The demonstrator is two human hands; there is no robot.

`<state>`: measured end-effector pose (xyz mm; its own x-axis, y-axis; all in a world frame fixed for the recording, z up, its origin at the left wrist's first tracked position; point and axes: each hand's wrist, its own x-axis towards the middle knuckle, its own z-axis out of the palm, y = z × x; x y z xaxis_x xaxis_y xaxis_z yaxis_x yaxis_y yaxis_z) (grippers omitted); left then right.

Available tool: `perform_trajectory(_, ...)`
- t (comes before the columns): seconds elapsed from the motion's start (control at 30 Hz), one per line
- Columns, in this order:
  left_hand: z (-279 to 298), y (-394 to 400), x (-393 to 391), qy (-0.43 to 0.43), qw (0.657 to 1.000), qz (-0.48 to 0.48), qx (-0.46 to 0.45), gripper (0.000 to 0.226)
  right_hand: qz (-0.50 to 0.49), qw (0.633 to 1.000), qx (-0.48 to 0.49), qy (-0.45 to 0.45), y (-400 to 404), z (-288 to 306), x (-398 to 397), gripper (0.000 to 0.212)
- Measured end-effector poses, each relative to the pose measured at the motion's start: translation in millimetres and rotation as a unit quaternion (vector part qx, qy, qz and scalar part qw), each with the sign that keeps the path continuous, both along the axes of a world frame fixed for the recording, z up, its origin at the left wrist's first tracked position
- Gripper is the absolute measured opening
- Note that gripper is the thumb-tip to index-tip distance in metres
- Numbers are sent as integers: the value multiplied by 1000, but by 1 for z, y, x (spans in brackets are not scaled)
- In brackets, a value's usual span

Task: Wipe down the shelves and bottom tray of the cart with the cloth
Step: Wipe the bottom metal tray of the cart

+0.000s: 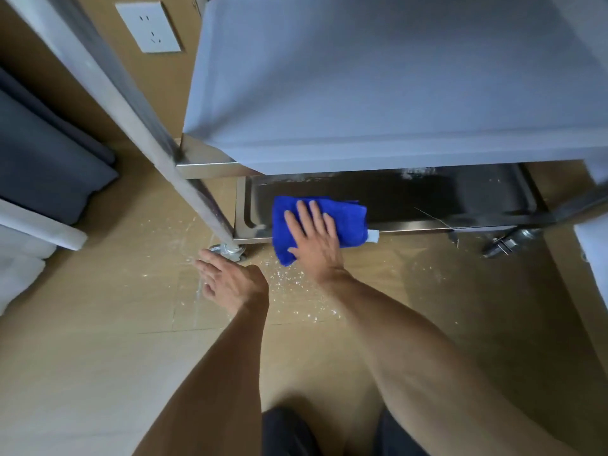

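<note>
Right hand presses flat, fingers straight, on blue cloth over the bottom tray edge; left hand hovers relaxed, empty.

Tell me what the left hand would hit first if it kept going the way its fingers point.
Probably the cart's caster wheel: the open left hand points up-left, fingertips just short of it. Depth is unclear, so it might pass beside it.

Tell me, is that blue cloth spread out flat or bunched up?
Folded into a thick pad, not spread. The blue cloth shows doubled layers at its edges, draped over the bottom tray's front rim under the flat right hand.
</note>
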<state>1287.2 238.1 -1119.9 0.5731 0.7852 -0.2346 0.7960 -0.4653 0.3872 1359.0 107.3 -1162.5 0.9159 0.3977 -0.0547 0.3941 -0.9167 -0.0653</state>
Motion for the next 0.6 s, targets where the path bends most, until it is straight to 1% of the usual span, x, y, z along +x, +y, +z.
perform_trajectory(0.07, -2, -2, 2, 0, 1000, 9, -10, 84, -56, 998, -8, -14, -54, -4, 2, 87)
perform_trajectory(0.17, -7, -8, 6, -8, 1000, -3, -15, 82, -147, 989, -18, -22, -139, -6, 4, 87)
perform_trajectory(0.2, -8, -10, 8, -8, 1000, -3, -14, 82, -161, 986, -28, -21, -159, -5, 7, 87)
perform_trajectory(0.27, -12, -11, 10, -8, 1000, 8, -17, 81, -150, 987, -56, -15, -178, -1, 12, 88)
perform_trajectory(0.33, -14, -12, 10, -6, 1000, 13, -24, 81, -127, 989, -77, -12, -176, 1, 14, 90)
perform_trajectory(0.43, -16, -9, 9, -13, 1000, 11, -19, 80, -128, 988, -83, -14, -156, 3, 13, 92)
perform_trajectory(0.6, -15, 5, 4, -22, 999, 31, -22, 79, -20, 998, -50, -21, -82, 2, 13, 92)
